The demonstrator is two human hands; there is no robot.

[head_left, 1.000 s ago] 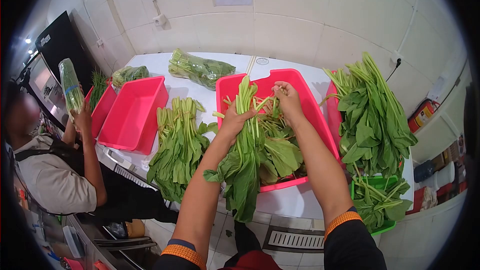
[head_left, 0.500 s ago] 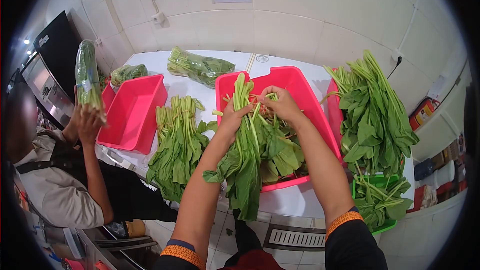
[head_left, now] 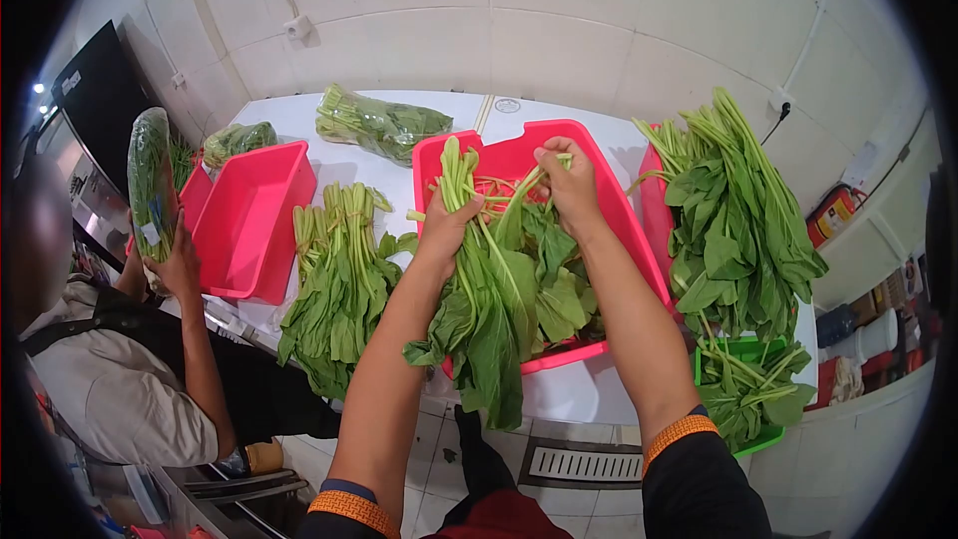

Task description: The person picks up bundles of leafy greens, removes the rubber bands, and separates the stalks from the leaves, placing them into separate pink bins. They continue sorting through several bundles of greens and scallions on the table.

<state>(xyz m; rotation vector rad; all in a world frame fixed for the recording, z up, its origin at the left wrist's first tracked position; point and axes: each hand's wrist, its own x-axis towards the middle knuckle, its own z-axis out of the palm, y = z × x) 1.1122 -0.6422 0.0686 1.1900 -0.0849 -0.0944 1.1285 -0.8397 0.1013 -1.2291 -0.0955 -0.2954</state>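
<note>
My left hand point(head_left: 449, 227) is closed round a bunch of leafy greens point(head_left: 481, 309), stems up and leaves hanging over the near side of a pink bin point(head_left: 639, 223). Over the bin, my right hand point(head_left: 567, 185) pinches the stem end of a separate leafy stalk point(head_left: 514, 223), whose leaf reaches down beside the bunch. Loose leaves point(head_left: 562, 304) and reddish strands lie inside the bin. To the left, tied bundles of greens point(head_left: 344, 279) rest on the white table point(head_left: 399, 180).
A co-worker point(head_left: 130, 369) at the left holds a bagged bundle point(head_left: 153, 180) near an empty pink bin point(head_left: 254, 225). Another wrapped bundle point(head_left: 384, 127) lies at the back. Greens point(head_left: 733, 230) overhang a pink bin at right, above a green basket point(head_left: 743, 347).
My right hand has moved up and away from my left hand with a stalk. The co-worker's bagged bundle has shifted and turned. The whole view has shifted slightly.
</note>
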